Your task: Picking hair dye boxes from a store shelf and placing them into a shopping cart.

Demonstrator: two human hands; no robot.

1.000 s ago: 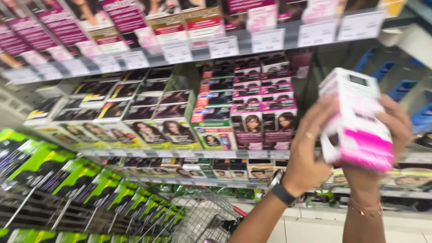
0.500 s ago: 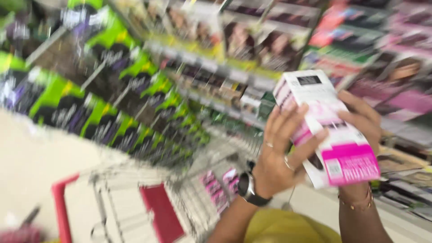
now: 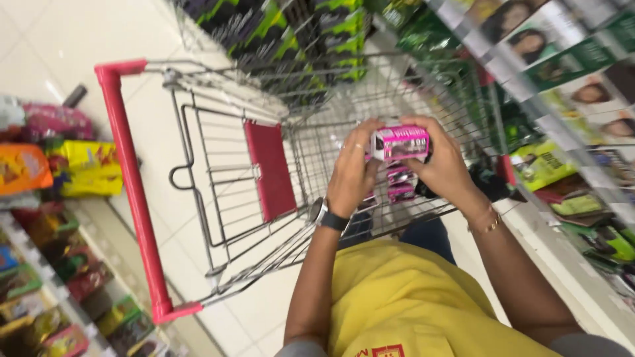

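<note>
Head view looks down past my yellow shirt (image 3: 403,297) to both forearms, a dark watch (image 3: 329,217) on my left wrist and a thin bracelet (image 3: 488,225) on my right. My left hand (image 3: 350,168) and right hand (image 3: 444,165) hold a pink and white box (image 3: 400,142) between them, fingers (image 3: 362,135) closed around its two ends, so it sits level above the basket of a wire shopping cart (image 3: 218,178). Just below the box, inside the cart, lie what look like more pink boxes (image 3: 397,185), though my hands cover most of them and I cannot count them. The cart's red handle bar (image 3: 132,192) runs down the left of the picture, and its red child-seat flap (image 3: 271,168) stands just left of my left hand. Beyond the cart, green and black packages (image 3: 311,33) hang on hooks. To my right a shelf (image 3: 569,59) carries boxes printed with portraits. On the far left, blurred bright bags (image 3: 59,162) fill another rack above the pale floor (image 3: 79,39).
</note>
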